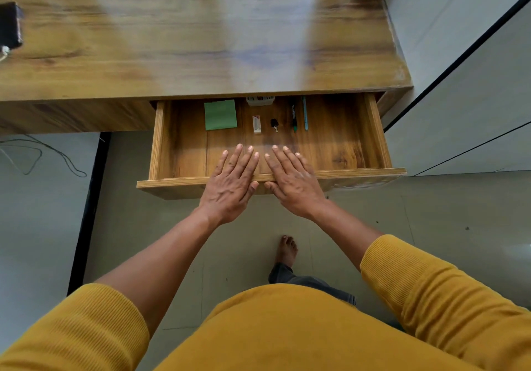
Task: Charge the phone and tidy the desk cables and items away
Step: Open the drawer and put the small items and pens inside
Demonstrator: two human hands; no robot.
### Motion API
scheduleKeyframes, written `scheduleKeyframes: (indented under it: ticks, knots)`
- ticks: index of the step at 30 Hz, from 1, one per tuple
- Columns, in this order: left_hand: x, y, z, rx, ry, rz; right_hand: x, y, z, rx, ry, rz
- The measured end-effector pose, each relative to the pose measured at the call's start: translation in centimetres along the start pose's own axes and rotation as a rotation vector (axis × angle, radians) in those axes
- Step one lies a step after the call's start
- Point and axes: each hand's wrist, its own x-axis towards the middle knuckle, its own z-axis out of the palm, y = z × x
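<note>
Wooden desk (pixel 201 40) top nearly bare, drawer (pixel 339 174) pulled out below it. Green notepad (pixel 220 114), eraser (pixel 257 124), key (pixel 274 124), pens (pixel 294 118) lie inside at far end, so tidying looks mostly done; closing remains. No phone identifiable; dark thing (pixel 10 24) far left, unclear. Left hand (pixel 230 184) and right hand (pixel 293 184) rest flat on drawer front, fingers straight, holding nothing. Cables (pixel 34 155) trail on floor, left.
</note>
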Motion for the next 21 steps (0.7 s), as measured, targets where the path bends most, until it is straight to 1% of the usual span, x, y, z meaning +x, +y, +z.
scheduleKeyframes:
  ticks: [16, 21]
  knots:
    - [7.0, -3.2, -1.4, 0.033, 0.019, -0.054, 7.1, 3.1, -1.4, -0.092, 0.049, -0.039]
    - [8.9, -4.3, -1.5, 0.045, 0.058, -0.048, 9.0, 4.0, -1.8, -0.114, 0.089, -0.064]
